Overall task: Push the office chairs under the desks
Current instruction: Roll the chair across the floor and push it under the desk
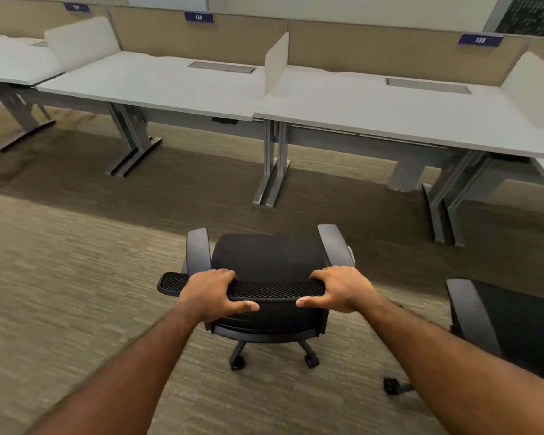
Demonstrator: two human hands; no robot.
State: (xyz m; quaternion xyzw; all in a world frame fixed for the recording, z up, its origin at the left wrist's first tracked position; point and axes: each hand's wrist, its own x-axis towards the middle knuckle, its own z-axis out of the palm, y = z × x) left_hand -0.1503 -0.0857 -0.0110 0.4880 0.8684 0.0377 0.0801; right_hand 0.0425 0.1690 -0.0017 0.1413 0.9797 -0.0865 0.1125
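Gripping the office chair's (pixel 269 255) mesh backrest top, your left hand (pixel 212 293) and right hand (pixel 339 288) are closed. Open carpet (pixel 76 277) lies between it and the desks (pixel 170 86).

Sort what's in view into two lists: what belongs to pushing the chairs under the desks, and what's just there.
Part of the job:
- chair, gripped at the backrest top by the left hand and right hand
- second chair at right
- desks

Just there:
- number signs
- white dividers
- carpet

Tan partition wall (pixel 374 45), blue number plates (pixel 198 17), striped carpet (pixel 76 277).
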